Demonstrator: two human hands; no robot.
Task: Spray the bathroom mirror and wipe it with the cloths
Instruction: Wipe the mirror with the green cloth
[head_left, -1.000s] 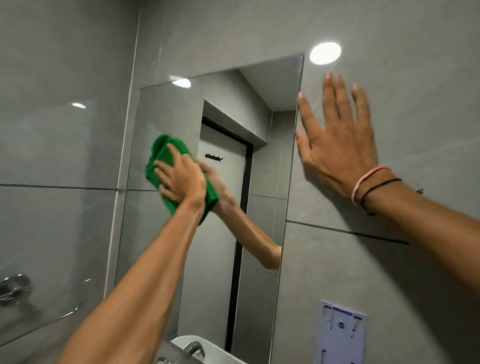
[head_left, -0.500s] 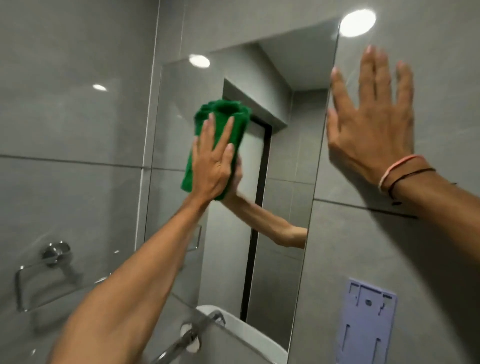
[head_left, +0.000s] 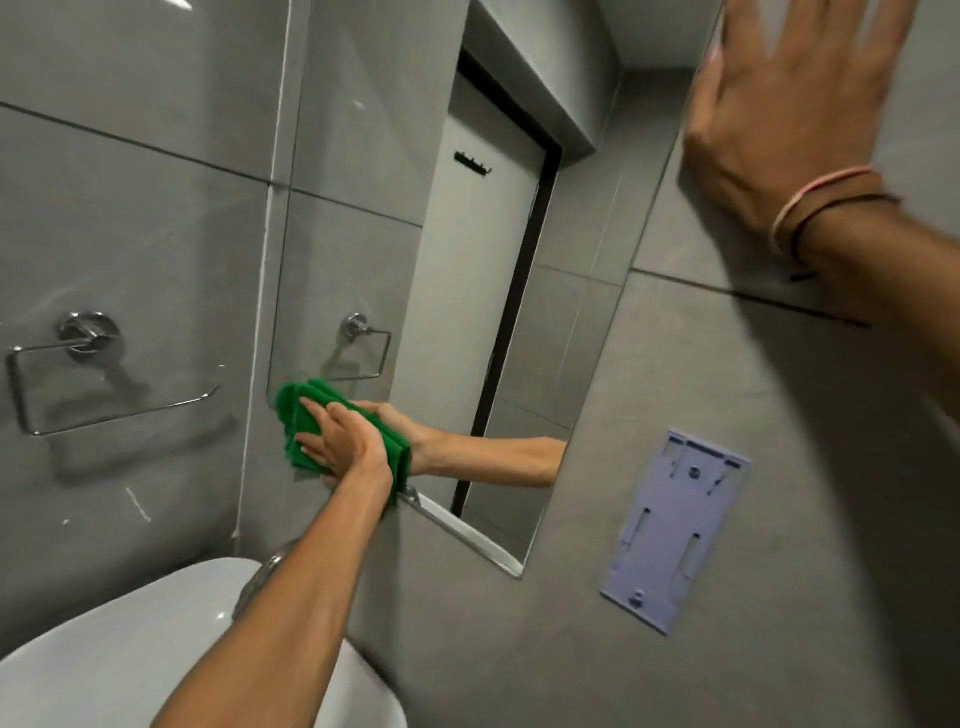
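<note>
The left hand (head_left: 345, 447) pressed a folded green cloth (head_left: 304, 415) flat, fingers extended, against the mirror (head_left: 363, 208) near its lower left corner. The right hand (head_left: 789, 104) lay spread open on the wall tile (head_left: 727, 415) beside the mirror's right edge. The plastic wall plate (head_left: 675, 527) seemingly bore no legible writing.

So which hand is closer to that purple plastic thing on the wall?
Left. The left hand presses the green cloth on the mirror, across from the purple plate. The right hand rests far above.

The mirror (head_left: 467, 260) hangs at centre; towel ring (head_left: 83, 364) on the wall at 9 o'clock, basin (head_left: 130, 649) below at 7 o'clock, wall bracket (head_left: 675, 530) at 4 o'clock beside the mirror
</note>
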